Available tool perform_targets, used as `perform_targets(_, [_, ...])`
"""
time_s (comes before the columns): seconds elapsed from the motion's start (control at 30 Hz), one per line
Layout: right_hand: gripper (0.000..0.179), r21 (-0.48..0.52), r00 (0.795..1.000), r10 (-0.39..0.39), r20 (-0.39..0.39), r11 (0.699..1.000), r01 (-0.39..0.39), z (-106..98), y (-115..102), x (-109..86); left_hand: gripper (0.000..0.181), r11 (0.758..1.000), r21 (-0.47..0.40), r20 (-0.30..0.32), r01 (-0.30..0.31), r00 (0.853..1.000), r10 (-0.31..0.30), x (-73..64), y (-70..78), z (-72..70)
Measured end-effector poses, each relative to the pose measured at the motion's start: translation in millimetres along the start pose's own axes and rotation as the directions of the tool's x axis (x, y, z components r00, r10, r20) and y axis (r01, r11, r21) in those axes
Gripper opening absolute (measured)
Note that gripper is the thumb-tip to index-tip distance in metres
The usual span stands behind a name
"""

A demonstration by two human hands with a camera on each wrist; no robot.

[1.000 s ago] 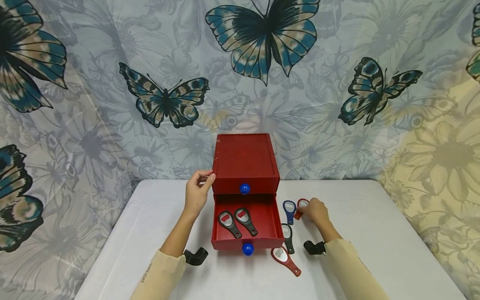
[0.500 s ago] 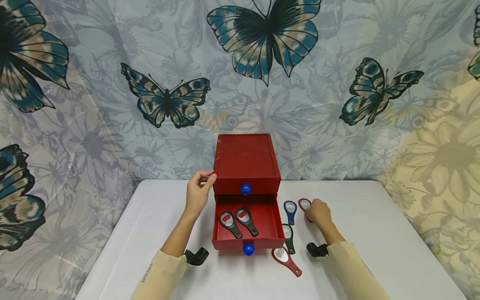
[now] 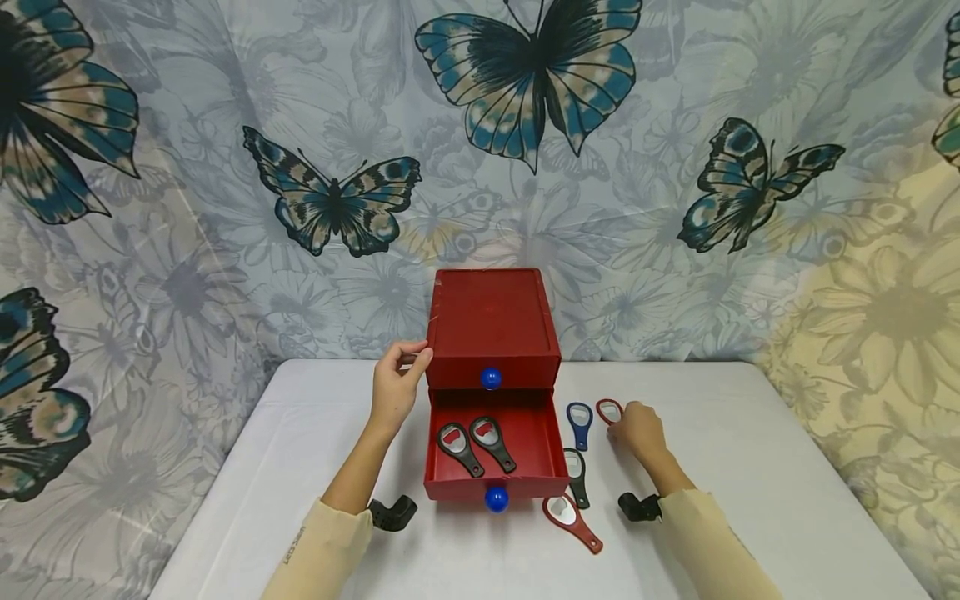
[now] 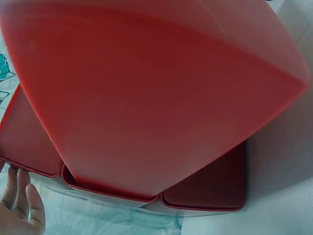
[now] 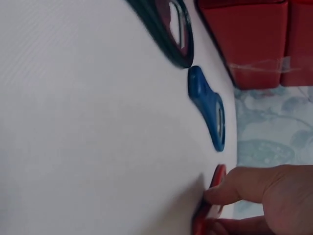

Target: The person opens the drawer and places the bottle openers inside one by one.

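Observation:
A red box with two drawers (image 3: 491,317) stands mid-table, its lower drawer (image 3: 528,446) pulled out. Two black bottle openers (image 3: 460,448) lie inside that drawer. My left hand (image 3: 393,387) touches the box's left side near its upper front corner; in the left wrist view its fingers (image 4: 22,186) are fairly straight against the box edge. To the right of the box, my right hand (image 3: 641,433) pinches a red bottle opener (image 3: 609,410) between thumb and fingers, low over the cloth. The hand covers its handle in the head view.
Right of the drawer lie a blue bottle opener (image 3: 580,423), a black bottle opener (image 3: 577,479) and a larger red bottle opener (image 3: 573,525). The drawers have blue knobs (image 3: 497,500). A butterfly-print cloth (image 3: 600,208) hangs behind the white table (image 3: 750,467).
My right hand has shifted slightly to the right along with the red bottle opener, away from the blue one. The left hand stays at the box.

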State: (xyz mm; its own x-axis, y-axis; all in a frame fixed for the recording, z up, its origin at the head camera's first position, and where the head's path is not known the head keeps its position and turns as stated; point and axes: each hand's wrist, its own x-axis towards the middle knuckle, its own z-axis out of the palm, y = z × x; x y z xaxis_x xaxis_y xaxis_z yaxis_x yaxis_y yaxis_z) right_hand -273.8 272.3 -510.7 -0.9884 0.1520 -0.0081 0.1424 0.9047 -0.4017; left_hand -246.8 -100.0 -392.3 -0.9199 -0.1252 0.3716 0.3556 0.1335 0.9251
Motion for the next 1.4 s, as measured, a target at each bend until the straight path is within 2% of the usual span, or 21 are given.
perform_targets(0.17, [0.025,0.078,1.000,0.029,0.009,0.997,-0.029,0,8,-0.5,0.024,1.000,-0.002,-0.001,-0.001,1.000,0.001,0.6,-0.5,0.4])
perform_targets(0.4, [0.023,0.186,0.996,0.078,0.052,0.979,-0.086,-1,12,-1.4,0.024,1.000,-0.002,-0.005,-0.013,1.000,0.013,1.0,-1.2,0.8])
perform_targets(0.7, [0.029,0.261,0.999,0.029,-0.016,0.965,-0.023,-18,-2,-10.3,0.024,1.000,0.004,-0.008,-0.019,1.000,0.019,1.9,-0.6,0.8])
perform_targets(1.0, [0.033,0.385,1.000,-0.007,-0.009,0.923,0.010,-36,-24,-24.0,0.024,1.000,0.024,-0.013,-0.012,1.000,0.013,0.3,-0.2,0.4])
perform_targets(1.4, [0.032,0.417,0.997,-0.066,-0.033,0.906,0.073,-60,-46,-44.0,0.024,1.000,0.027,-0.010,-0.010,1.000,0.010,0.2,0.9,-0.1])
